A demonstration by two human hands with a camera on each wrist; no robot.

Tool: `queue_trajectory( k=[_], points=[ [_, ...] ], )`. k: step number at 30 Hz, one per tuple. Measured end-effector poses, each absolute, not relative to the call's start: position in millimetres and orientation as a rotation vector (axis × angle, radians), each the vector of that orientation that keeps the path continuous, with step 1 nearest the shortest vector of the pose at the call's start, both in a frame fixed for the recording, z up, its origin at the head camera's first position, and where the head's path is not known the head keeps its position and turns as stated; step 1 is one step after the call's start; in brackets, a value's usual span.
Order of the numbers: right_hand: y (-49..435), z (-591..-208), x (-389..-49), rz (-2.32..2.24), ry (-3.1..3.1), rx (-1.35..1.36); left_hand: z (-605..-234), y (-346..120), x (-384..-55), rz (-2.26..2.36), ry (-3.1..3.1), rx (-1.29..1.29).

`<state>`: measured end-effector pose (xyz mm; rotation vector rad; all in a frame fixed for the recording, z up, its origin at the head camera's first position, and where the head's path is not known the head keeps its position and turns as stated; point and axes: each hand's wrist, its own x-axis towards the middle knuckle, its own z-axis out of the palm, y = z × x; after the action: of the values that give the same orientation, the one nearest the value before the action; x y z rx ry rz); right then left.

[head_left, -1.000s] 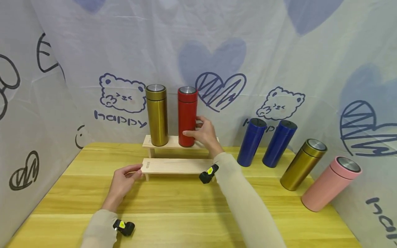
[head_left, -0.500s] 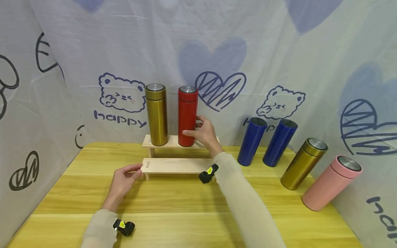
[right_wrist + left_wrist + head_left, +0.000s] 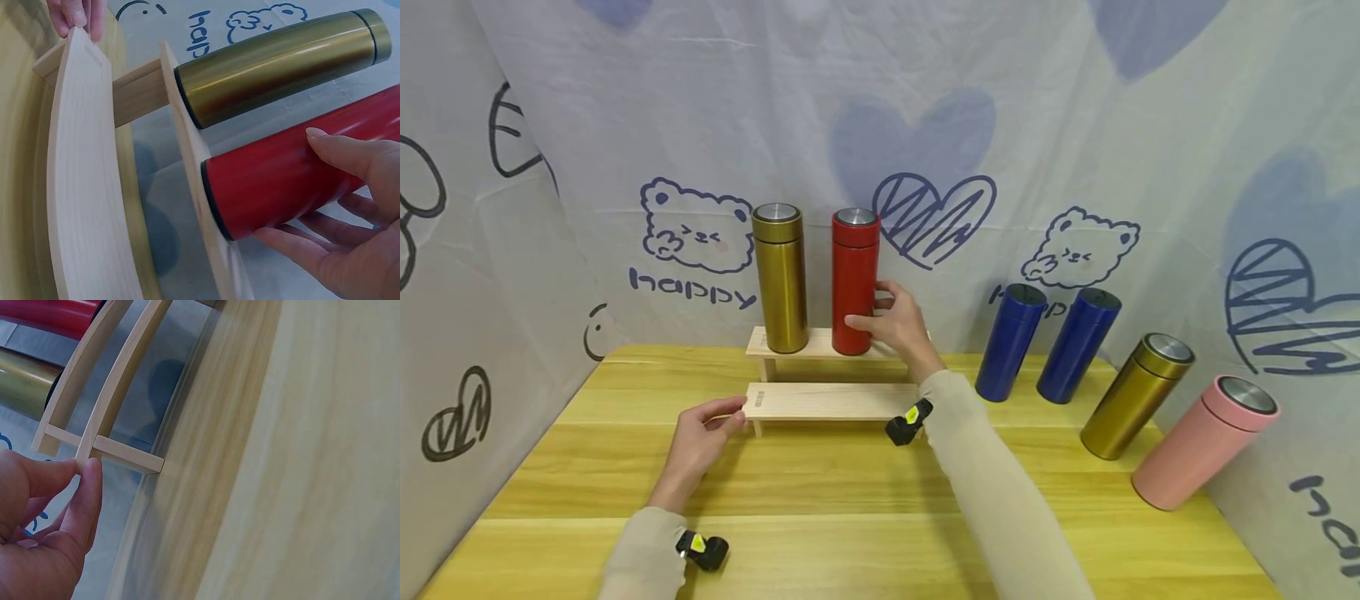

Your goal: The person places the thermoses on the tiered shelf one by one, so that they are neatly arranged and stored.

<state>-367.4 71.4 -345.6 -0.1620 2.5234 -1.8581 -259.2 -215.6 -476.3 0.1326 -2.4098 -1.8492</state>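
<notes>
A red thermos bottle stands upright on the upper tier of a two-step wooden rack. My right hand grips its lower body from the right, thumb in front and fingers around the back. To its left, a gold thermos bottle is upright on the same tier, apart from the red one. My left hand pinches the left end of the rack's lower step between thumb and fingers, as the left wrist view shows with the hand at the shelf end.
Right of the rack, two blue thermos bottles, another gold thermos bottle and a pink thermos bottle stand on the wooden table. A printed cloth hangs behind and at both sides.
Both hands keep their holds, and the bottles and rack stay in place. Only a very slight shift of the whole head view shows.
</notes>
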Motion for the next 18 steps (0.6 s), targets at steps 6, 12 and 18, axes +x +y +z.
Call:
queue_trajectory(
  k=[6, 12, 18],
  points=[
    [80.3, -336.9, -360.2, -1.869, 2.506, -0.141, -475.6, -216.4, -259.6, -1.848, -2.411, 0.131],
    [96.9, -329.3, -351.4, -1.805, 2.564, -0.154, -475.4, -216.0, -259.7, -1.845, -2.41, 0.129],
    [118.1, -329.1, -344.0, -1.78, 2.59, -0.189, -476.7, -215.2, -259.8, -1.838, -2.417, 0.126]
  ],
)
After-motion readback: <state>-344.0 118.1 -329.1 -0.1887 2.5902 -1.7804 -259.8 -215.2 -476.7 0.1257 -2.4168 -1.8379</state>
